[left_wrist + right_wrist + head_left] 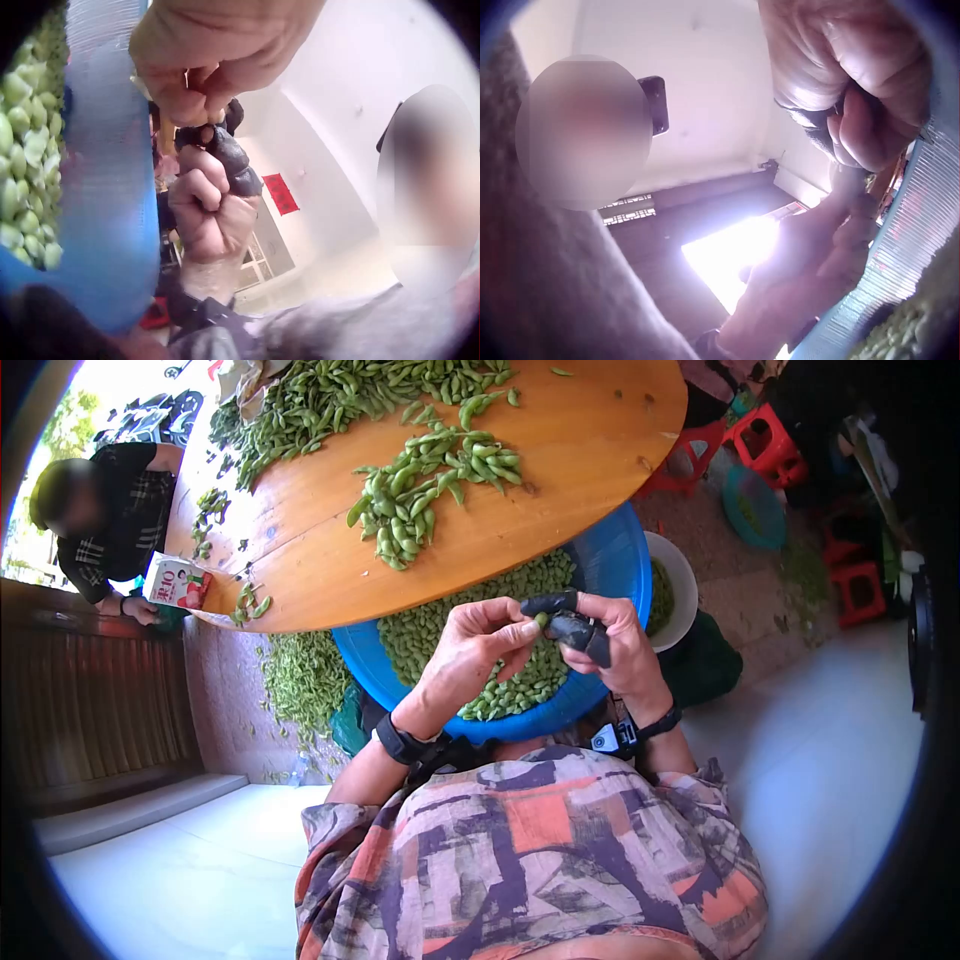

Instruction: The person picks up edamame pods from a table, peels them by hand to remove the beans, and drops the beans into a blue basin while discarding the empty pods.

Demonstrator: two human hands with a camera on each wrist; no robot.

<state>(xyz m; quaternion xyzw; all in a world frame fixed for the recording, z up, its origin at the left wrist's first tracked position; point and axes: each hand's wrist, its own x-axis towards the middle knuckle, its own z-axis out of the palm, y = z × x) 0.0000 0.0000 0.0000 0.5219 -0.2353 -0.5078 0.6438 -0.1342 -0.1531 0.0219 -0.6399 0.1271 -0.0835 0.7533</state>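
Observation:
Over the blue basin (640, 575), my left hand (470, 650) pinches a small green soybean pod (542, 619) between thumb and fingertip. Facing it, my right hand (625, 645) has black covers (575, 630) on its thumb and forefinger, and these close on the pod's other end. In the left wrist view the fingertips of the left hand (217, 52) meet the black-covered tips of the right hand (214, 187). Most of the pod is hidden by fingers. Shelled green beans (530, 675) fill the basin beneath both hands.
A wooden table (590, 430) overhangs the basin, bearing piles of soybean pods (410, 495) and a red-and-white carton (178, 582). Empty-looking husks (305, 680) heap on the floor at left. A white bucket (683, 590) and red stools (765, 445) stand right. Another person (120, 510) sits across.

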